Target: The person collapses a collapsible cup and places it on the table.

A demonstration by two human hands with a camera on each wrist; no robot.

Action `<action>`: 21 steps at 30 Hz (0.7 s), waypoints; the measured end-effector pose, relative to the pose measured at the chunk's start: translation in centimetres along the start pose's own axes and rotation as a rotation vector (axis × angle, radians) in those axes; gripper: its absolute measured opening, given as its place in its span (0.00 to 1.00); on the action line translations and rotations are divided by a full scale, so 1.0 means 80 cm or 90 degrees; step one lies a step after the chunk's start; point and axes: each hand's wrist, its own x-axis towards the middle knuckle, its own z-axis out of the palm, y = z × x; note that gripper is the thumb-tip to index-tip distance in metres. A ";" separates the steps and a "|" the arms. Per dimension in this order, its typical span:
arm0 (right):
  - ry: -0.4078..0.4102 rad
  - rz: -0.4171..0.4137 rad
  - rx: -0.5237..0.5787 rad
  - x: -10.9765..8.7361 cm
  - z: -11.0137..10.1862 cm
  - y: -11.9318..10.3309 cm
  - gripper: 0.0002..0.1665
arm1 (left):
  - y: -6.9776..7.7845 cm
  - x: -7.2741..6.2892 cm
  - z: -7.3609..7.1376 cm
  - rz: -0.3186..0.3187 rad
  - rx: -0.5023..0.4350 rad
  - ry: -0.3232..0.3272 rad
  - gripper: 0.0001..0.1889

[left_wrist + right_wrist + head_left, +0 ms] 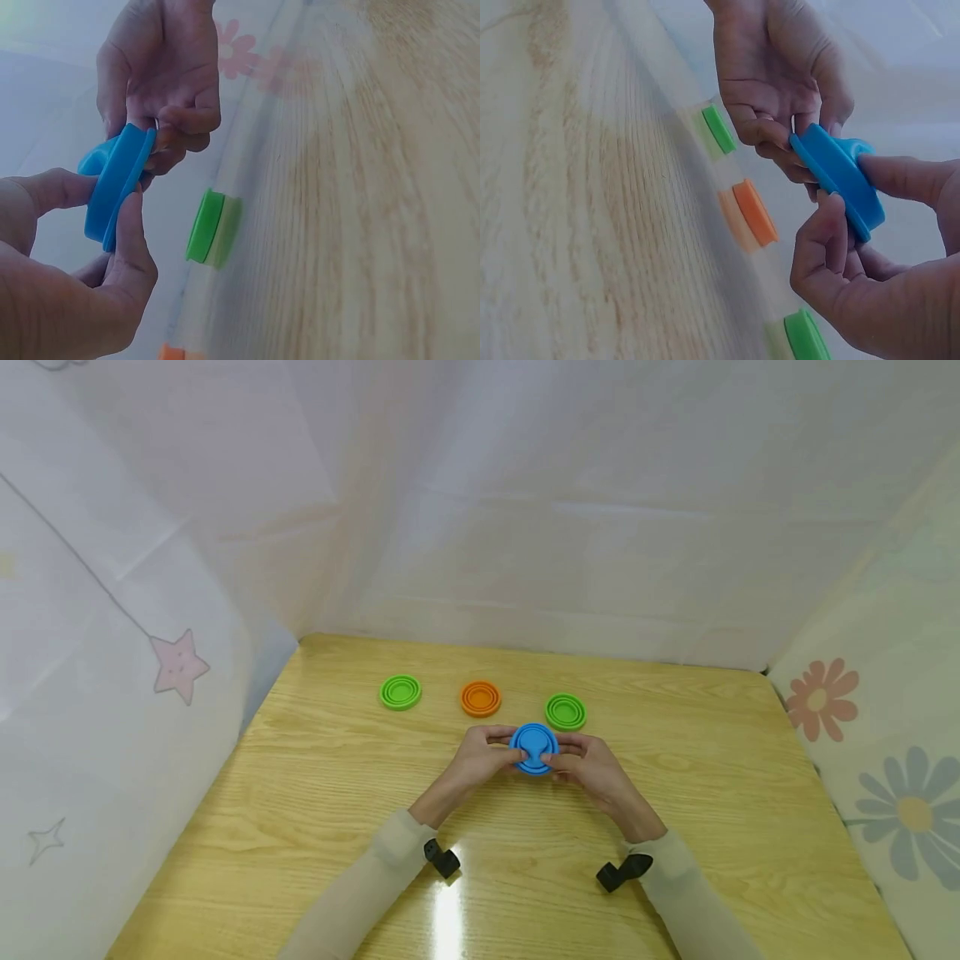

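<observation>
Both hands hold a blue round collapsible silicone cup [534, 737], folded flat into rings, above the table near its middle. My left hand [477, 755] pinches its left side, thumb on the face and fingers behind. My right hand [595, 767] grips the opposite side in the same way. Both thumbs press close together near the centre. Seen edge-on in the left wrist view, the blue cup [120, 187] is tilted, and its middle bulges out beside the thumb. The right wrist view shows the same bulge on the cup [844, 180].
Three similar folded cups lie in a row beyond the hands: green [401, 692] at left, orange [481, 699] in the middle, green [566, 712] at right, just behind the blue one. The wooden table [315, 760] meets a pale curtain [540, 552] at its back and sides.
</observation>
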 end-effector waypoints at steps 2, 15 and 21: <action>0.000 0.006 0.001 0.001 0.000 0.002 0.37 | 0.001 0.000 0.001 0.004 0.005 0.005 0.27; 0.065 0.021 -0.007 0.014 0.014 0.018 0.37 | 0.001 -0.006 0.011 0.025 0.055 0.030 0.27; 0.066 0.028 -0.004 0.014 0.012 0.015 0.34 | 0.001 -0.006 0.010 0.029 0.047 0.002 0.27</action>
